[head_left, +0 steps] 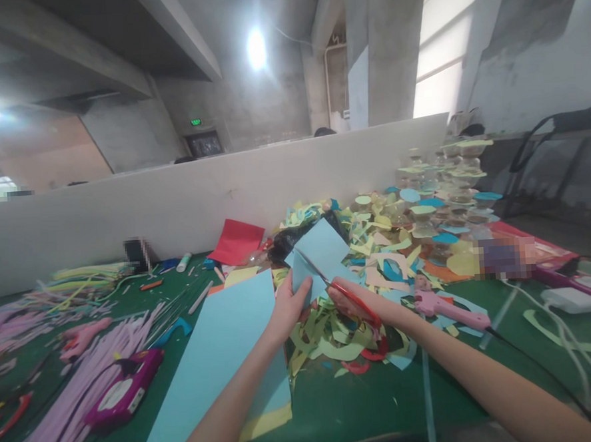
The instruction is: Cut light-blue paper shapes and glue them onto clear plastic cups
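My left hand (290,304) pinches the lower left edge of a light blue sheet of paper (327,246), held up over the table. In my right hand (353,301) is a pair of scissors with red handles (356,302). The scissor blades (312,266) lie across the blue sheet and point up to the left. Below both hands is a heap of pale green and yellow paper scraps (340,338). A stack of large light blue sheets (218,359) lies on the table to the left, partly behind my left forearm.
At right lies a pink glue gun (451,310) with a black cord. Stacked clear cups with paper discs (425,213) stand behind it. Lilac strips (105,379) and a purple device (123,390) lie at left. A white partition (188,194) borders the green table (367,403).
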### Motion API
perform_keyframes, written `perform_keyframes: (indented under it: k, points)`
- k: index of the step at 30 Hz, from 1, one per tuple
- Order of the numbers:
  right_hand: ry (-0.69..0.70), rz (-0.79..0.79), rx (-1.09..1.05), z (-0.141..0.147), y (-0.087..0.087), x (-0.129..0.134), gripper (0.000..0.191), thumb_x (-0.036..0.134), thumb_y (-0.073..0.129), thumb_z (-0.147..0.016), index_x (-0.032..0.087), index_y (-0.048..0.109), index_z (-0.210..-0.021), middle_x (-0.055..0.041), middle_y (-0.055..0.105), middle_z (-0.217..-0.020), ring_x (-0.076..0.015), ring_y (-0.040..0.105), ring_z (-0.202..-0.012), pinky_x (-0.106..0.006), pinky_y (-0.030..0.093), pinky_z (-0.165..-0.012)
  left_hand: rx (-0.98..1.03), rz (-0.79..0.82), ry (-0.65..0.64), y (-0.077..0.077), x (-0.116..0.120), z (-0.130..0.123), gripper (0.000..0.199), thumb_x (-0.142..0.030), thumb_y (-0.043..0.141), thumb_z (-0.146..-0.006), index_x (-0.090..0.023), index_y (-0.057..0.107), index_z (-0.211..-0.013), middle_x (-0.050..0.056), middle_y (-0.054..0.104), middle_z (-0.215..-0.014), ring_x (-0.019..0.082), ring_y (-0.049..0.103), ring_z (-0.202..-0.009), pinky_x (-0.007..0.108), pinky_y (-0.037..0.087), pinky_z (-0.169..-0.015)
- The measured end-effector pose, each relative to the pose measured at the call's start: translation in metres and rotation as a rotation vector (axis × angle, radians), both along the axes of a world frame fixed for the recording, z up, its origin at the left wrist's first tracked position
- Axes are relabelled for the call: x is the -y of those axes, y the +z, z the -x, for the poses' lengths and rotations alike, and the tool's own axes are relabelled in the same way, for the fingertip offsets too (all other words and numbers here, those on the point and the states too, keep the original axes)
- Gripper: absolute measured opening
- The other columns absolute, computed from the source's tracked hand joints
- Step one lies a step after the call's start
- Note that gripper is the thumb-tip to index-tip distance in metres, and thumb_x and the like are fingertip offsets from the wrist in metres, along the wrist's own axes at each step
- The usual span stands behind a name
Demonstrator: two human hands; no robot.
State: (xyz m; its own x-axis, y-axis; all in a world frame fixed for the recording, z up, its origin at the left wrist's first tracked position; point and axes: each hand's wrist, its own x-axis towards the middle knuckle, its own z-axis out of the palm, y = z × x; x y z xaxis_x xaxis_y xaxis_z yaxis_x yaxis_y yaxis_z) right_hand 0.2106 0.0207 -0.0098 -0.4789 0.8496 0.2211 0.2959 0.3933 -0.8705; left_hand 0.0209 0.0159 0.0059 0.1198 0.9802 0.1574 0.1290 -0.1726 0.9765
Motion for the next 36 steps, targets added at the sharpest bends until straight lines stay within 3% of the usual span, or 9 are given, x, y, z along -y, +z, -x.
perform_keyframes:
  k: [5, 19, 27, 31, 36]
  points:
    - [0.050, -0.004, 0.051, 0.0009, 0.0047, 0.0034, 0.037, 0.056, 0.041, -0.094, 0.024, 0.040, -0.075, 0.0035, 0.046, -0.059, -0.0141, 0.045, -0.052, -0.031, 0.040, -0.053, -0.006, -0.005, -0.016, 0.0003, 0.0013, 0.0003, 0.041, -0.054, 0.053, -0.086, -0.019, 0.049, -0.108, -0.006, 0.055, -0.052, 0.005, 0.036, -0.031, 0.016, 0.025, -0.030]
    - [-0.005, 0.051, 0.052, 0.0019, 0.0041, -0.0014, 0.043, 0.063, 0.047, -0.087, 0.022, 0.040, -0.076, 0.0053, 0.046, -0.060, -0.0115, 0.045, -0.051, -0.026, 0.037, -0.049, -0.001, 0.020, 0.004, -0.0006, 0.0013, 0.0005, 0.042, -0.054, 0.054, -0.085, -0.019, 0.048, -0.108, -0.006, 0.055, -0.052, 0.006, 0.038, -0.032, 0.015, 0.027, -0.032]
    - [0.122, -0.011, -0.054, -0.0036, 0.0071, 0.0066, 0.034, 0.055, 0.050, -0.089, 0.024, 0.043, -0.077, 0.0012, 0.045, -0.069, -0.0152, 0.043, -0.059, -0.035, 0.046, -0.060, -0.018, -0.007, -0.060, -0.0024, 0.0008, 0.0000, 0.041, -0.056, 0.055, -0.082, -0.019, 0.049, -0.099, -0.006, 0.054, -0.051, 0.006, 0.036, -0.030, 0.016, 0.026, -0.030]
    - [0.102, -0.004, -0.052, -0.0029, 0.0048, 0.0060, 0.034, 0.056, 0.050, -0.089, 0.025, 0.042, -0.077, 0.0009, 0.044, -0.069, -0.0163, 0.043, -0.058, -0.038, 0.046, -0.061, -0.029, 0.019, -0.074, -0.0014, 0.0016, -0.0021, 0.041, -0.056, 0.055, -0.082, -0.018, 0.049, -0.095, -0.006, 0.053, -0.049, 0.006, 0.036, -0.029, 0.016, 0.025, -0.030]
    - [0.053, -0.001, -0.012, 0.0009, 0.0011, 0.0018, 0.037, 0.057, 0.047, -0.090, 0.024, 0.040, -0.076, 0.0021, 0.047, -0.065, -0.0149, 0.045, -0.056, -0.034, 0.044, -0.056, -0.033, 0.029, -0.067, 0.0022, 0.0032, -0.0039, 0.037, -0.053, 0.055, -0.084, -0.019, 0.048, -0.096, -0.007, 0.053, -0.048, 0.005, 0.036, -0.029, 0.016, 0.025, -0.030]
